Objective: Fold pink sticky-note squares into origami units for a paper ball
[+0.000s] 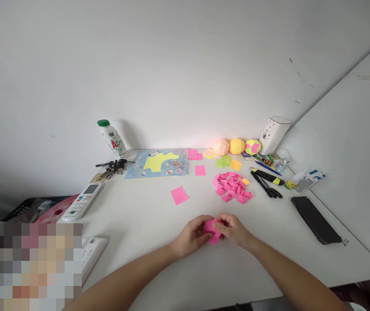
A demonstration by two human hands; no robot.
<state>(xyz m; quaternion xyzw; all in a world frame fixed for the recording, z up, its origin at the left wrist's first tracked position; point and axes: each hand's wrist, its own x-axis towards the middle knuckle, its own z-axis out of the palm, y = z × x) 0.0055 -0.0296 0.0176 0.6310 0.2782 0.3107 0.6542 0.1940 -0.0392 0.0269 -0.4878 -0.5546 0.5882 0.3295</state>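
Observation:
Between my two hands, just above the near part of the white table, is a pink square of paper point(214, 232). My left hand point(191, 235) pinches its left side, thumb on top. On the right edge, my right hand point(234, 231) grips it between thumb and fingers. Whether the sheet has folds is too small to tell. A flat pink sheet point(179, 195) lies beyond my left hand. Past my right hand is a heap of folded pink paper pieces point(232, 185). Farther back lies a smaller pink square point(200, 170).
Paper balls point(236, 146) line the wall beside a white container point(274, 134). A cutter point(269, 177), scissors point(267, 185) and a black pouch point(316, 219) lie at right. At left are a bottle point(112, 138), keys point(115, 166) and a remote point(83, 201); a blue sheet point(157, 165) lies behind.

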